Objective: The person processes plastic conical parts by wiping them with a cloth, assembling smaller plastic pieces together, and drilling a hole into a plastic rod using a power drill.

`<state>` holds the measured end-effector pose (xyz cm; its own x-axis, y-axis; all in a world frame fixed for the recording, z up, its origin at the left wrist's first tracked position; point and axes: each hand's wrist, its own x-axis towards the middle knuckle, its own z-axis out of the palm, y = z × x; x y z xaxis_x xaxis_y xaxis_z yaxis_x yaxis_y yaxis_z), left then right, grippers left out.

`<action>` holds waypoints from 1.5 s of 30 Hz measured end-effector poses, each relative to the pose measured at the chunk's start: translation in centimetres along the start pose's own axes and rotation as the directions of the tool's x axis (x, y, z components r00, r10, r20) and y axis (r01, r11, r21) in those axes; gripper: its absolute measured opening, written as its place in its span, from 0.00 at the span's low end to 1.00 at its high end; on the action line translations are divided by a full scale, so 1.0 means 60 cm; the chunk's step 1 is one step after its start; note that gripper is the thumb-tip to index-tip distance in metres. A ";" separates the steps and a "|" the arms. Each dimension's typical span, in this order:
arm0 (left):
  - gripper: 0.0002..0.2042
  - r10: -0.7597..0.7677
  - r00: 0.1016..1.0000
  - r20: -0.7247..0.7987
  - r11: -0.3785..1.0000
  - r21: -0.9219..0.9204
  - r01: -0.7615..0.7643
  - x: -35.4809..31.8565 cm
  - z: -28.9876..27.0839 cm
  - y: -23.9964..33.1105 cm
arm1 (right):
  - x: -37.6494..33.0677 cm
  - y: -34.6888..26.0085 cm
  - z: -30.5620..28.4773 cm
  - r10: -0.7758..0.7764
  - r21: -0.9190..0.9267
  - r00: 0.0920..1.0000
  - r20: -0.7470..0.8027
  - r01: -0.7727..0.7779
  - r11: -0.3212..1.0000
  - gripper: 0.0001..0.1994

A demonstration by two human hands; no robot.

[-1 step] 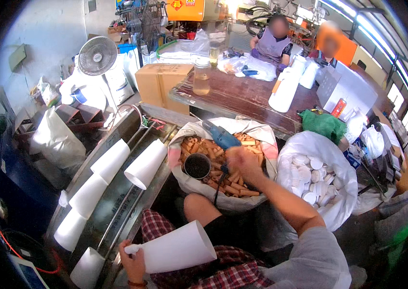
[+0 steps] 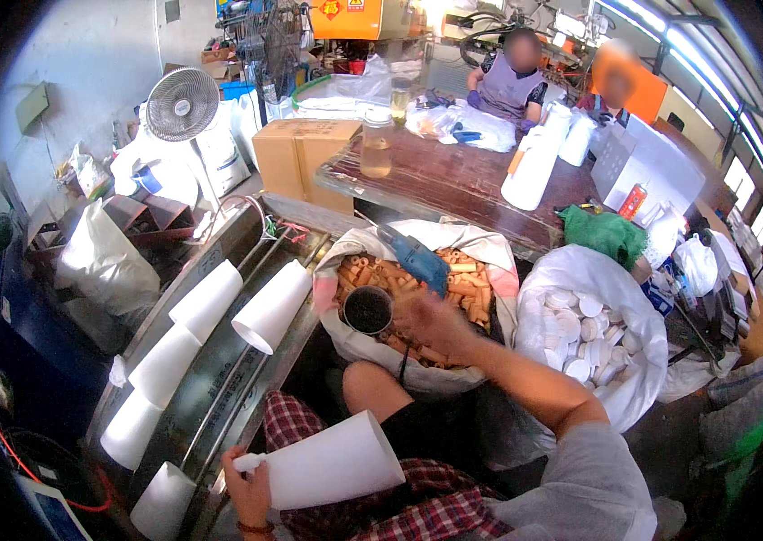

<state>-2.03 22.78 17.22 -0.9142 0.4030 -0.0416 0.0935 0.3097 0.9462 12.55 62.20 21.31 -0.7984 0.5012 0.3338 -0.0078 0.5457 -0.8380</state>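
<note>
My left hand [image 2: 249, 487] is closed round the narrow end of a white tapered tube [image 2: 336, 464] that lies across my lap, its wide end pointing right. My right hand [image 2: 435, 320] reaches over a white sack [image 2: 336, 329] full of short tan tubes [image 2: 471, 293]; its fingers are blurred, close to a round tin [image 2: 369, 311] with dark contents. A blue power drill [image 2: 417, 261] rests on the tan tubes just beyond that hand. Whether my right fingers hold anything does not show.
To the left, more white tapered tubes [image 2: 165, 365] lie along a metal trough [image 2: 246, 397] with rods. On the right stands a sack of white discs [image 2: 589, 334]. Beyond are a dark red table [image 2: 426, 180], a carton [image 2: 305, 149], a fan [image 2: 183, 104] and two people.
My right hand has moved left, from beside the drill's handle toward the round tin. My left hand and the white tapered tube have stayed almost still.
</note>
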 end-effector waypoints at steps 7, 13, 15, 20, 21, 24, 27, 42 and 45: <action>0.17 0.142 0.986 0.088 0.977 0.146 -0.153 -0.010 -0.010 0.015 | -0.012 -0.181 0.244 -0.443 -0.059 0.453 0.774 0.748 0.662 0.11; 0.18 0.130 0.989 0.066 0.991 0.011 -0.131 -0.032 -0.013 0.025 | -0.024 -0.184 0.317 -0.475 -0.066 0.386 0.791 0.825 0.561 0.13; 0.18 0.130 0.990 0.060 0.991 -0.035 -0.128 -0.032 -0.010 0.017 | -0.024 -0.183 0.316 -0.531 -0.090 0.353 0.771 0.885 0.457 0.13; 0.17 0.141 0.981 0.131 0.989 0.024 -0.145 -0.029 -0.008 0.026 | -0.019 -0.184 0.302 -0.639 -0.112 0.289 0.713 0.946 0.304 0.15; 0.18 0.176 0.980 0.091 0.984 -0.004 -0.176 -0.023 -0.005 0.007 | -0.020 -0.190 0.297 -0.619 -0.113 0.287 0.731 0.946 0.305 0.16; 0.22 0.156 0.988 0.021 0.985 0.068 -0.157 -0.033 -0.005 0.005 | -0.016 -0.180 0.313 -0.605 -0.055 0.242 0.759 0.949 0.310 0.15; 0.38 0.276 0.960 0.035 0.910 0.313 -0.273 -0.030 0.000 -0.024 | -0.009 -0.166 0.321 -0.532 0.037 0.157 0.832 0.942 0.335 0.13; 0.41 0.275 0.960 0.054 0.932 0.231 -0.280 -0.052 -0.006 -0.001 | -0.040 -0.215 0.316 -0.293 -0.072 0.211 0.932 0.903 0.423 0.15; 0.41 0.284 0.958 0.042 0.936 0.203 -0.287 -0.056 -0.005 -0.014 | -0.031 -0.250 0.326 -0.038 -0.194 0.289 0.957 0.729 0.656 0.16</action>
<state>0.86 20.86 16.65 -0.8325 0.5104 0.2154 0.4295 0.3492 0.8328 2.36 39.96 24.80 -0.8064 -0.5183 -0.2848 -0.4703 0.8540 -0.2227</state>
